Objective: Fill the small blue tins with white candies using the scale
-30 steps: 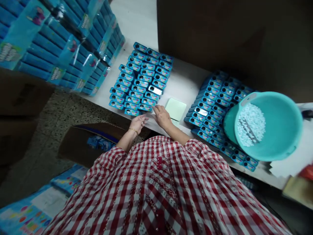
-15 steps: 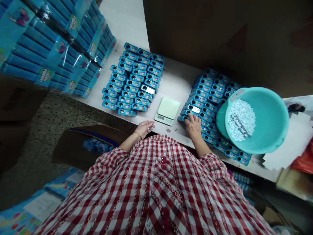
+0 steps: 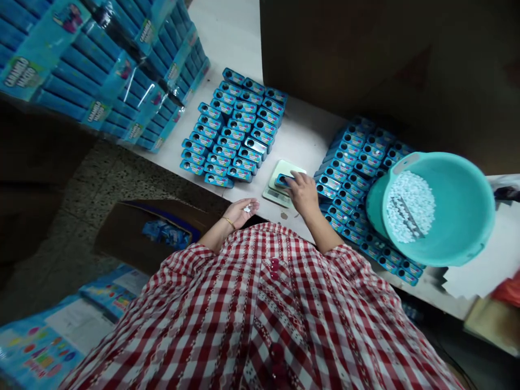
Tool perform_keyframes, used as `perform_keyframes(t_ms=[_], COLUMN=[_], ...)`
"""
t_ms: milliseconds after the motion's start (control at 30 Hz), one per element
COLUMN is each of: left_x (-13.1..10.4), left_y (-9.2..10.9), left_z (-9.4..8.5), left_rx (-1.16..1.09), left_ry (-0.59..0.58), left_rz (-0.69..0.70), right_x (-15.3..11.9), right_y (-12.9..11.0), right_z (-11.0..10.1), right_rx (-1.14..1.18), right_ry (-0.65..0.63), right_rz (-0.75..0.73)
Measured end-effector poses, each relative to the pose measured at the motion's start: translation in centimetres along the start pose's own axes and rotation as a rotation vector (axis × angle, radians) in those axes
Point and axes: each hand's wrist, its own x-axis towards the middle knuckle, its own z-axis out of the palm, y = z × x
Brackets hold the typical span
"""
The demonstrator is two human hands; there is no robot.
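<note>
My right hand grips a small blue tin with a dark round hole at one end. The tin is over the pale kitchen scale, at its plate; whether it rests there fully I cannot tell. Palm up at the table's front edge, my left hand is cupped around a few small white candies. Rows of similar blue tins stand left of the scale. More blue tins are packed on its right, some showing white inside their holes.
A turquoise tub with white candies and a dark scoop stands over the right-hand tins. Wrapped blue packs are stacked at left. A large dark box borders the back. An open carton sits below the table.
My right hand has taken a blue tin from the right-hand group and moved left to the scale with it. My left palm has turned up, showing white candies. The view has shifted slightly.
</note>
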Motion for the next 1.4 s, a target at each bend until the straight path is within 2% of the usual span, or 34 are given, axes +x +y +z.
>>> perform_keyframes(t_ms=[167,267,467,667,800,933,1033,1133,1300,1400], left_x=[0.6,1.0,0.7,0.8,0.9,0.6,0.4,0.6,1.1,1.1], left_y=[0.4,0.5,0.9,0.7,1.0,2.8,4.0,4.2,3.4,3.2], left_z=[-1.2,-1.4,-0.9,-0.8,1.0,4.3,6.2,6.8,7.1,8.2], left_rx=[-0.074,-0.050,-0.009,0.076,0.348,0.719,0.906,0.989,1.025,1.096], left_ry=[0.068,0.093,0.092,0.150,0.131,-0.042,-0.105,-0.110,-0.062,-0.143], left_rz=[-0.004,0.007,0.052,0.112,0.256,0.461,0.582,0.625,0.586,0.714], right_x=[-4.3,-5.5,-5.5,-4.9,-4.1,-3.9,-4.2,-4.4,-3.2,-2.7], right_y=[2.9,4.0,4.6,3.9,3.1,2.7,2.8,2.8,2.3,2.0], right_z=[0.0,0.3,0.4,0.8,1.0,0.7,0.6,0.8,1.5,1.5], right_rx=[0.107,0.155,0.232,0.300,0.342,0.349,0.356,0.367,0.381,0.382], right_ry=[0.136,0.197,0.284,0.255,0.225,0.226,0.224,0.203,0.131,0.113], right_rz=[0.201,0.281,0.372,0.319,0.255,0.247,0.244,0.245,0.201,0.199])
